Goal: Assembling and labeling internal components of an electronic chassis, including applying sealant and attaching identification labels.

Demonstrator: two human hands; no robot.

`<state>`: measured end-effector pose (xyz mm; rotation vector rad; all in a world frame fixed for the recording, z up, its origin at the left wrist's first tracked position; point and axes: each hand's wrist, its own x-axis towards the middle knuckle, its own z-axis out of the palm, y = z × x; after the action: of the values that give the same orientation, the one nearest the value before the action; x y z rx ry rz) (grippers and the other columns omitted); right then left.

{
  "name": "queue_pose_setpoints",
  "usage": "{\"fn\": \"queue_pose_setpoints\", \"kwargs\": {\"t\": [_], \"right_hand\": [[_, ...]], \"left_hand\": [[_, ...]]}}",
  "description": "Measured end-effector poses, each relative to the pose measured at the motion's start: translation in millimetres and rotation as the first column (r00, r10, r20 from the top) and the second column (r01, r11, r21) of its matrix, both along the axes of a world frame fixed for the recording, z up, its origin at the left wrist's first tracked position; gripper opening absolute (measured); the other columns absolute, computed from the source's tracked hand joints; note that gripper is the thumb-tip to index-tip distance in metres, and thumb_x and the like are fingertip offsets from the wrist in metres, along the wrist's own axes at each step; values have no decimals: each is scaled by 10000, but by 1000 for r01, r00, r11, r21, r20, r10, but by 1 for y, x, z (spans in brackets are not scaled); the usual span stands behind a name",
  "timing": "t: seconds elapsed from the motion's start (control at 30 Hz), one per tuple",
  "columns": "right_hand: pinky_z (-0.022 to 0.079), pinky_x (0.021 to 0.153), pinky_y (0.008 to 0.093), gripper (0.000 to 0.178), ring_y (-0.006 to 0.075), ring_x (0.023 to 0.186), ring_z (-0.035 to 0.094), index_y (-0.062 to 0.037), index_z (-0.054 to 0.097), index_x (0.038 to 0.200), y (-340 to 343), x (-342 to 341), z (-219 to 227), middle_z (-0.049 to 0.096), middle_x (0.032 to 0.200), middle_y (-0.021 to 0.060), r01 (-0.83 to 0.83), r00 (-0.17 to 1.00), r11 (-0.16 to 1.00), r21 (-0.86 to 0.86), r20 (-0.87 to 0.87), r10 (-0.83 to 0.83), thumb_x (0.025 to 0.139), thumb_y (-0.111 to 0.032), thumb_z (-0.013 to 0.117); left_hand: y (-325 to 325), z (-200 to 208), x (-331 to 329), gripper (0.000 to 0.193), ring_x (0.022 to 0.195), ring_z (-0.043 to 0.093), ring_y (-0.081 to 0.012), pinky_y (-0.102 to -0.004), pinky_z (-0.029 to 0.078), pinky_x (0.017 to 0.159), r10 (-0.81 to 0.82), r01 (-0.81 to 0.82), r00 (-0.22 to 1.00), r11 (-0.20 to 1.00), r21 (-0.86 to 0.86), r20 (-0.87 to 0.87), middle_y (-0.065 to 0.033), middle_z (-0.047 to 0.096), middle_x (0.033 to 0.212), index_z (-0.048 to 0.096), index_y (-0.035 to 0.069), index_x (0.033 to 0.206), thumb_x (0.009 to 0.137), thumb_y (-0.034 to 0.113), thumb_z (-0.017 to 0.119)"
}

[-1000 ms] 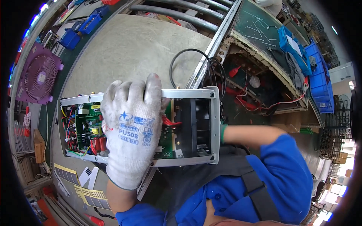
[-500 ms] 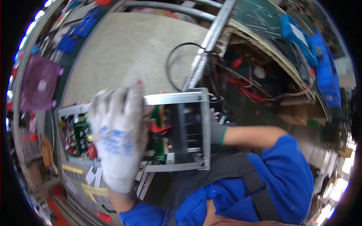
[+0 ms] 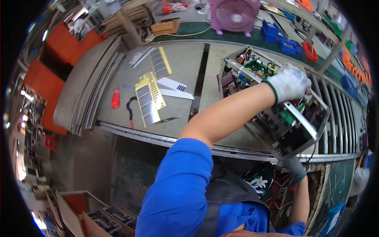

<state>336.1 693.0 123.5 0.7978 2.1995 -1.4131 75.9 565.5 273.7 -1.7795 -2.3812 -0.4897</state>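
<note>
An open metal chassis (image 3: 302, 121) stands tilted at an angle over the right part of the workbench. Green circuit boards (image 3: 287, 117) and a tangle of coloured wires (image 3: 248, 57) show inside it. My left hand (image 3: 291, 83), in a white glove with blue print, lies across the chassis with its fingers closed over the far rail. Below the chassis's near corner is my right hand (image 3: 294, 169), in a grey glove with a green cuff. Its fingers are dark and partly hidden by that corner, so their grip does not show.
Yellow label sheets (image 3: 148, 98), white strips (image 3: 173, 93) and a red bottle (image 3: 115, 98) lie on the bench at left. Stacked boards (image 3: 85, 85) lean beside them. Metal rollers (image 3: 333, 114) run at right. A purple fan (image 3: 235, 15) stands at the back.
My view has swung left, bringing the label sheets and boards into full sight. The chassis now appears farther right and slanted. My left hand stays on it.
</note>
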Motion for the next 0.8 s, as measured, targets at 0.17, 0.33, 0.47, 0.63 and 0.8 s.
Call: {"fn": "queue_pose_setpoints", "kwargs": {"t": [0.17,0.33,0.47,0.63,0.8], "right_hand": [[540,817,438,345,322,945,691,-106,712,1137,23,-42,-19,718,1031,149,-334,932,316,888,262,249,819,-240,709],[435,981,529,558,359,1161,564,-140,618,1287,35,-3,-13,625,1225,156,-155,920,454,877,-39,390,753,-263,721],[514,867,450,440,355,976,644,-63,619,1158,31,19,-48,650,1050,160,215,911,689,692,-396,113,800,-295,726],[481,897,463,380,330,1036,630,-105,630,1161,15,89,-79,658,1036,135,476,843,616,628,-526,-116,863,-339,654],[457,900,425,335,282,1049,615,-110,649,1097,5,25,-69,659,1008,93,436,835,466,770,-539,109,818,-292,680]], "left_hand": [[21,3,1,343,1117,663,-316,-518,478,945,178,-176,984,973,-151,-3,-143,695,1198,709,143,1165,927,335,555],[52,-12,3,288,840,707,-366,-486,543,722,9,-9,1000,997,-81,-9,-178,732,938,736,69,923,862,302,579],[30,-54,-33,199,894,668,-344,-464,528,784,-160,255,895,950,182,-416,-123,690,958,688,119,1085,913,215,653],[59,-37,-7,402,978,648,-362,-455,489,847,12,-11,1000,996,87,-14,-174,687,1012,677,77,1046,985,451,545],[48,-38,-10,380,974,647,-369,-461,489,844,52,-39,994,991,130,-99,-175,686,1008,678,75,1035,987,431,555]]}}
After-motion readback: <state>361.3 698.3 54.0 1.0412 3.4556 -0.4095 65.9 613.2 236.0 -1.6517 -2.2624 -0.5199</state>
